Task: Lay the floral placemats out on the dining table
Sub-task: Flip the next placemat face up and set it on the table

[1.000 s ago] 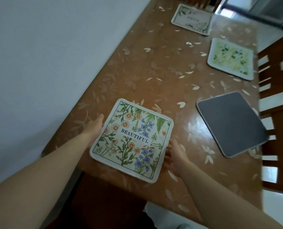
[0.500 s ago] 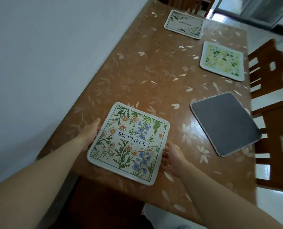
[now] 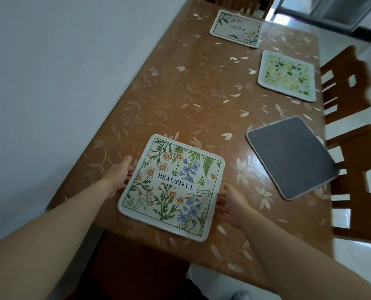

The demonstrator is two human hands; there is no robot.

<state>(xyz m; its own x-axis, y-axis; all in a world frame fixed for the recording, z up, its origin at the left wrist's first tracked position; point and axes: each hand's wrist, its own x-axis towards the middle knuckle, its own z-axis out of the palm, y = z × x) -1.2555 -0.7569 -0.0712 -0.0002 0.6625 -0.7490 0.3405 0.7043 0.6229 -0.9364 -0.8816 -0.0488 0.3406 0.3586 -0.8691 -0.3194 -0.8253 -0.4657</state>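
My "BEAUTIFUL" floral placemat (image 3: 171, 187) flat at near table edge, grey placemat (image 3: 292, 156) face-down right, yellow-green placemat (image 3: 287, 75) beyond, white leafy placemat (image 3: 236, 28) farthest

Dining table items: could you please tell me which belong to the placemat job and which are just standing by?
Job: BEAUTIFUL placemat, yellow-green placemat, far script placemat, grey mat, dining table, left hand, right hand.
Standing by: wooden chairs.

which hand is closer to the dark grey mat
Right. The right hand is at the BEAUTIFUL placemat's right edge, beside the dark grey mat; the left hand is across at its left edge.
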